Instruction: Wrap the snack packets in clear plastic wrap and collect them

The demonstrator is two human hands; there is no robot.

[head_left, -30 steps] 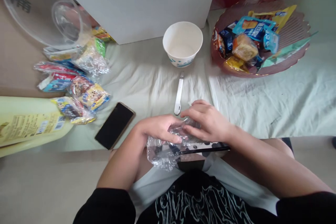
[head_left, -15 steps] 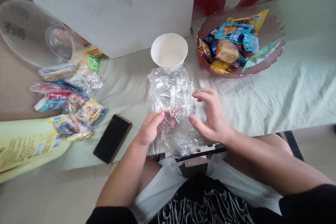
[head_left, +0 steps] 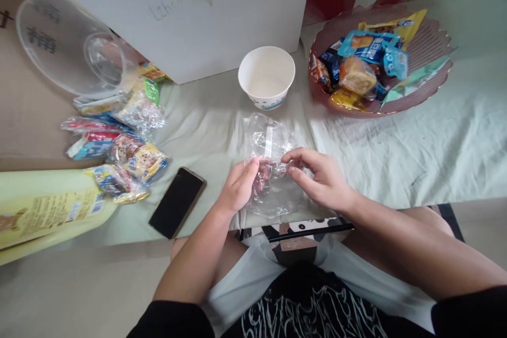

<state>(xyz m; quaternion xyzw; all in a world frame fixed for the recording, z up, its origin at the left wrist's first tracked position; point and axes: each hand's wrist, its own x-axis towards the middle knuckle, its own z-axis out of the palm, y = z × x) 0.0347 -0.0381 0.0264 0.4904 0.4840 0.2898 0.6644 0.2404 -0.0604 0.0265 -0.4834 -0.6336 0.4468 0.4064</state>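
Note:
A crinkled clear plastic bag (head_left: 269, 169) lies on the pale cloth in front of me, spread over a white flat utensil (head_left: 269, 140) that shows through it. My left hand (head_left: 237, 187) has its fingers pushed into the bag's near side. My right hand (head_left: 317, 177) pinches the bag's edge between thumb and fingertips. Just beyond the bag stands an empty white paper bowl (head_left: 266, 76).
A pink scalloped plate (head_left: 431, 37) of wrapped snacks sits at the back right. Several snack packets (head_left: 119, 137) lie at left near a clear plastic lid (head_left: 59, 47), a yellow bottle (head_left: 43, 211) and a black phone (head_left: 177, 202). A white box (head_left: 190, 10) stands behind.
The bag was bunched between both hands over my lap, then lifted and spread out over the utensil. My right hand, open half a second ago, now pinches its edge.

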